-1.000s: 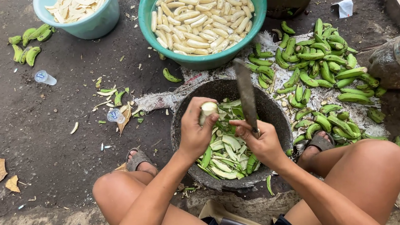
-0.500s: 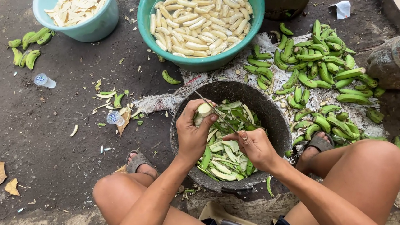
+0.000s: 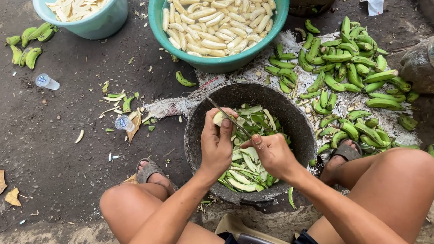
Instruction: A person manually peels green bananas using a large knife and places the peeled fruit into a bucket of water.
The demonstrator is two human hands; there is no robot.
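My left hand (image 3: 215,144) grips a partly peeled pale banana (image 3: 220,117) over a dark round basin (image 3: 300,126) that holds green peels. My right hand (image 3: 273,153) holds a knife (image 3: 227,115) by its handle, and the thin blade lies slanted across the banana, touching it. Both hands are close together above the middle of the basin, between my knees.
A green bowl (image 3: 161,19) of peeled bananas stands just beyond the basin, and a light blue bowl (image 3: 111,19) of slices at the far left. A heap of unpeeled green bananas (image 3: 350,83) lies on a sack to the right. Peel scraps and small plastic cups litter the ground.
A second ago the knife was raised upright above the basin. It has come down and now lies across the banana, which my left hand has kept holding.
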